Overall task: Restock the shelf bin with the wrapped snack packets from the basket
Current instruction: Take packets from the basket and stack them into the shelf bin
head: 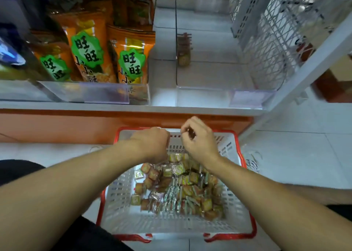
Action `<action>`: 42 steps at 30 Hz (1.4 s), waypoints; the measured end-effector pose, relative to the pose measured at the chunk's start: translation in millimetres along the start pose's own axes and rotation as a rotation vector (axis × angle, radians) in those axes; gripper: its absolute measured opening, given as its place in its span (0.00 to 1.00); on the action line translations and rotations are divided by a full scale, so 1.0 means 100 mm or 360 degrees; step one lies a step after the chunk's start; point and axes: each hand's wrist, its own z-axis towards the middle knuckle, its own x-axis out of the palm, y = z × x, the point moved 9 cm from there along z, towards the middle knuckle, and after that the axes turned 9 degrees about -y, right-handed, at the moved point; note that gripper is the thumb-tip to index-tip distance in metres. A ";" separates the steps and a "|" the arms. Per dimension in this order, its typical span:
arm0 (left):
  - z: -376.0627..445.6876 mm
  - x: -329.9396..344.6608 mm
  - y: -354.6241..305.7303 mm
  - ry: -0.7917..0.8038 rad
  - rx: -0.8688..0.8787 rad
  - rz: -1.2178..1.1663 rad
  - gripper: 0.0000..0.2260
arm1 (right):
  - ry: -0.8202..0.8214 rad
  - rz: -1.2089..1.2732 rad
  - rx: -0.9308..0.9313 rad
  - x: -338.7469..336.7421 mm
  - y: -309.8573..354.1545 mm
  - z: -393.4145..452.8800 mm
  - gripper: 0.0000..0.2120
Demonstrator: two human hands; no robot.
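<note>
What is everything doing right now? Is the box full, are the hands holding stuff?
White plastic basket with red rim: partly filled.
Small wrapped snack packets: heaped loose in the basket.
Clear plastic shelf bin: nearly empty, one packet at the back.
Left hand: closed, contents hidden.
Right hand: pinching something dark.
Orange snack bags: upright, neighbouring bin.

A white slotted basket (122, 209) with a red rim sits on the floor below the shelf, holding a loose heap of small square wrapped snack packets (179, 190) in orange, brown and yellow-green film, piled toward its right side. Above it, the clear-walled shelf bin (224, 96) stands nearly bare, with one packet (183, 57) lying at its back left.
</note>
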 end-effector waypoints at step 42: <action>0.98 2.49 0.03 0.0395 -0.0763 -0.1663 0.15 | 0.1509 -0.0775 0.0316 0.81 -1.85 -0.97 0.15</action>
